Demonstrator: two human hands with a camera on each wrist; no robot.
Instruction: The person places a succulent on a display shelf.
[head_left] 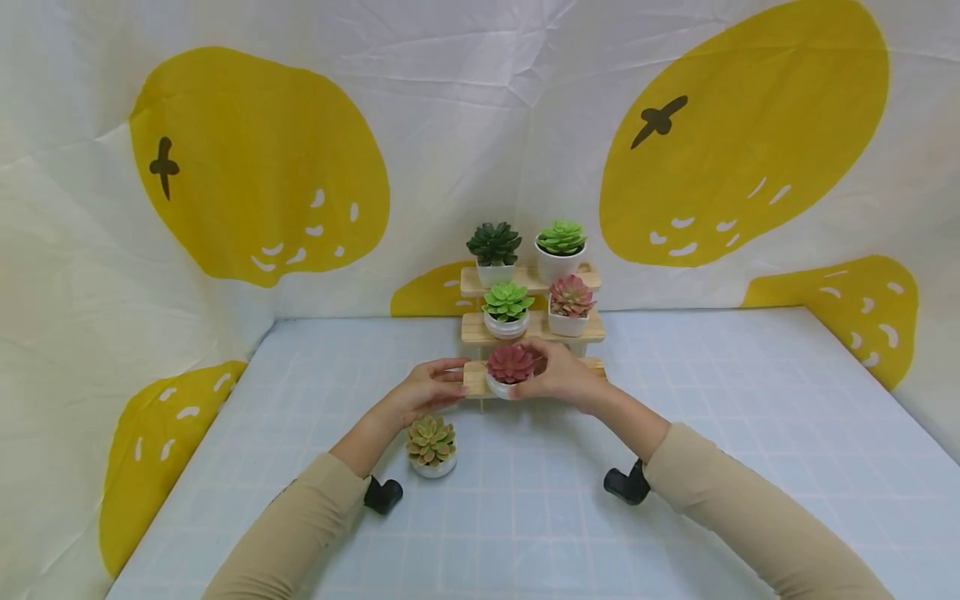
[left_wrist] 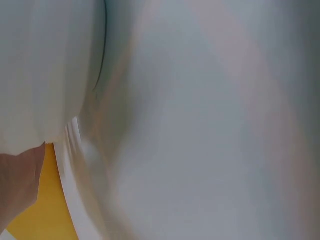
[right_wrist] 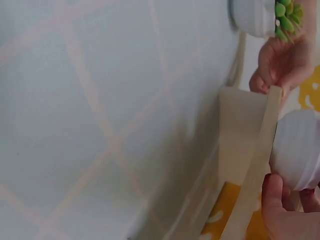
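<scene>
A tiered wooden plant stand stands at the back of the table. My right hand holds the white pot of a dark red succulent on the lowest tier, fingers and thumb around the pot. In the right wrist view this white pot sits against the plank, the right hand's fingers on it. My left hand pinches the left end of the lowest plank, as the left hand in the right wrist view shows. A yellow-green succulent in a white pot is on the table near the left wrist.
The top tier bears a dark green succulent and a bright green one. On the middle tier are a green succulent and a pink one. A white curtain with yellow fruit prints hangs behind the checked table.
</scene>
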